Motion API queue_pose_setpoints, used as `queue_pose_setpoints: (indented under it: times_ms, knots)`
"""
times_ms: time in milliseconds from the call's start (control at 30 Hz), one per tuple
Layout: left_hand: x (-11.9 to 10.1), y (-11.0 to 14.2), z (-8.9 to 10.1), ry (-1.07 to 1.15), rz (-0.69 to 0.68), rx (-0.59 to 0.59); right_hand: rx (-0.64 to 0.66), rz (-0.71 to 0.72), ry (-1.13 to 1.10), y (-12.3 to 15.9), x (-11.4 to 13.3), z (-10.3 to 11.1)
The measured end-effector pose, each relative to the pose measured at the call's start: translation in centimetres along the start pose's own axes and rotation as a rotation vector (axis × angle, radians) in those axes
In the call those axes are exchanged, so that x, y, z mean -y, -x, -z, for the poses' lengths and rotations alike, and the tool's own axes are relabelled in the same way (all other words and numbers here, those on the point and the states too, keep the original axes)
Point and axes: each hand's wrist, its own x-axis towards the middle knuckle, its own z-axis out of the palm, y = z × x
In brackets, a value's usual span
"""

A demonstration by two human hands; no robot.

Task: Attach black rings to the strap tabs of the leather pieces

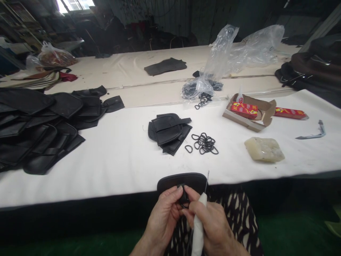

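A black leather piece (195,179) with a rounded top edge is held over my lap at the table's front edge. My left hand (165,209) is closed on it, thumb and fingers pinching a short black strap (182,195). Below the strap, part of a black ring (184,205) shows between the fingers. Wrapped in my right hand (214,222) is an awl (198,227) with a white-covered handle, its thin metal tip pointing up. The right thumb and forefinger also touch the strap. My fingers hide part of the strap and ring.
Ahead lie stacked black leather pieces (169,129) and loose black D-rings (206,144). A wax-like block (264,149), an open cardboard box (239,121) and a bent blade-like tool (314,134) are to the right. A larger leather pile (39,124) covers the left; a plastic bag (221,53) stands behind.
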Motion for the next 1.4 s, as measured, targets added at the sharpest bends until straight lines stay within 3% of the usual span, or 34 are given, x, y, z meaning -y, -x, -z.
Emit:
queue_pose_setpoints:
  times_ms: [233, 600, 1200, 1300, 1400]
  knots:
    - [-0.1, 0.0, 0.0, -0.032, -0.014, 0.044, 0.031, -0.130, -0.174, 0.3, -0.1, 0.0]
    - [0.0, -0.1, 0.0, -0.085, -0.044, 0.072, 0.017, -0.078, -0.036, 0.1, 0.0, -0.1]
    - [0.0, -0.3, 0.0, -0.152, -0.031, 0.071, 0.067, -0.139, -0.194, -0.6, -0.7, 1.1]
    - [0.0, -0.4, 0.2, -0.131, -0.021, 0.055, 0.058, -0.204, -0.230, -1.1, -0.7, 1.5]
    - [0.1, -0.5, 0.5, -0.103, -0.017, 0.041, 0.060, -0.360, -0.277, -1.7, -0.5, 1.8]
